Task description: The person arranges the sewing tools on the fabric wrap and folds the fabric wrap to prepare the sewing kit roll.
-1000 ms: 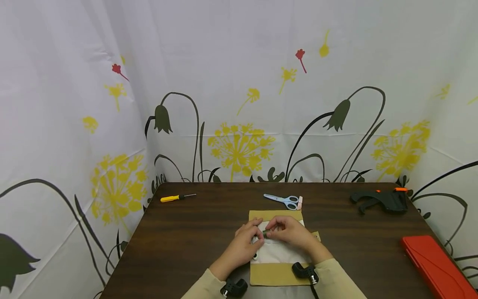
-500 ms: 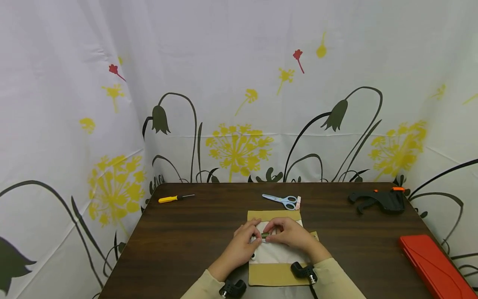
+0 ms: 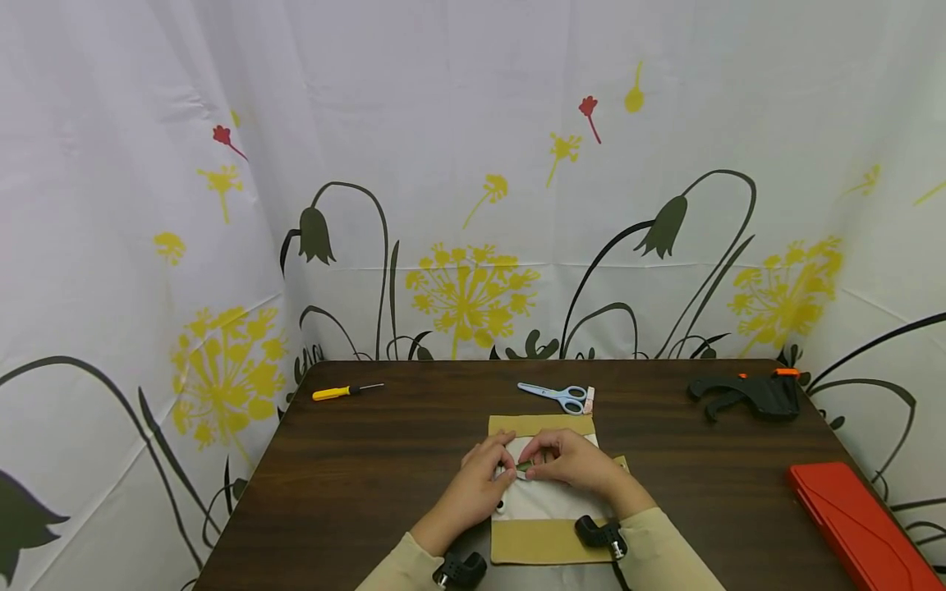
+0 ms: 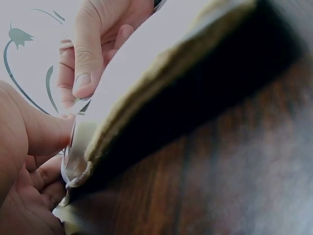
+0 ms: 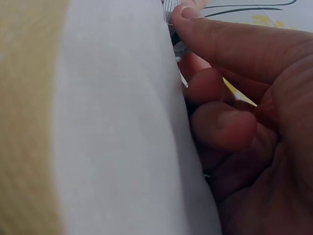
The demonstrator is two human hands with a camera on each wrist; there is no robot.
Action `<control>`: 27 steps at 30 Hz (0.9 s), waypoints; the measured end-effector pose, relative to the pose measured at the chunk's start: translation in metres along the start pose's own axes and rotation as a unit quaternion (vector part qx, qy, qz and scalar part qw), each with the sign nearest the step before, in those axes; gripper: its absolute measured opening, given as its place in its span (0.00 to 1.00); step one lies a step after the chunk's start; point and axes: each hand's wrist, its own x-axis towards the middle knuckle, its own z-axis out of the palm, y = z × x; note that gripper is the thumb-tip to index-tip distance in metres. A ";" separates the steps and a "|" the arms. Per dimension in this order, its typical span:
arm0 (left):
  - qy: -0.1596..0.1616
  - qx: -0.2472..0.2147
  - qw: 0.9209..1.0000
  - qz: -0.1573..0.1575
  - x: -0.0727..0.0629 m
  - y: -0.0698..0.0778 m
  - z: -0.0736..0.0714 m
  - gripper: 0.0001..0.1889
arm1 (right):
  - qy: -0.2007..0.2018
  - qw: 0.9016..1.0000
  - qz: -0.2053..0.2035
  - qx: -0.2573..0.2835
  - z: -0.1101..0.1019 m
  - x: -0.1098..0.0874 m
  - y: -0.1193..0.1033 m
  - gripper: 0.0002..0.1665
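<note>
Change noted in the head view: compared with half a second earlier, the small green piece [image 3: 524,466] looked slightly turned, its side now slanted where it had read level. Both hands kept nearly the same place over the cloth [image 3: 548,502]. From my end I judged this a fine adjustment in mid-course, with the piece not yet released.

Position: the cloth lay on the table surface [image 3: 384,468], right of its middle and toward the near edge. The green piece sat above the cloth's left half, closer to its far edge than its near one, directly between the two sets of fingertips.

Hands: close together. The right hand [image 3: 580,461] pinched the green piece between thumb and fingers, coming from the right. The left hand [image 3: 482,484] was curled at the cloth's left edge and appeared to pinch that edge. I could not tell whether its fingertips also touched the piece.
</note>
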 end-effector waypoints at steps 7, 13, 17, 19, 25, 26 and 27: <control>0.001 0.007 1.000 -0.009 -0.001 0.000 0.000 0.06 | -0.008 1.000 -0.011 -0.020 0.001 0.000 -0.004 0.08; 0.001 0.003 1.000 -0.006 0.000 0.001 0.001 0.06 | -0.013 0.998 -0.027 -0.046 0.000 0.000 -0.003 0.08; -0.002 0.000 1.000 -0.004 0.000 0.001 0.002 0.06 | -0.020 0.998 -0.029 -0.052 0.000 -0.001 -0.003 0.09; 0.000 0.002 1.000 -0.003 0.001 0.001 0.002 0.06 | -0.021 0.998 -0.027 -0.053 0.000 -0.002 -0.004 0.10; 0.004 0.002 1.000 0.005 0.000 0.001 0.002 0.06 | -0.030 0.998 -0.031 -0.051 0.000 -0.003 -0.009 0.10; 0.004 0.002 1.000 0.008 0.000 0.001 0.001 0.06 | -0.032 0.998 -0.035 -0.050 -0.001 -0.003 -0.009 0.10; 0.004 0.001 1.000 0.007 0.000 0.001 0.001 0.06 | -0.034 0.997 -0.039 -0.049 -0.001 -0.003 -0.009 0.10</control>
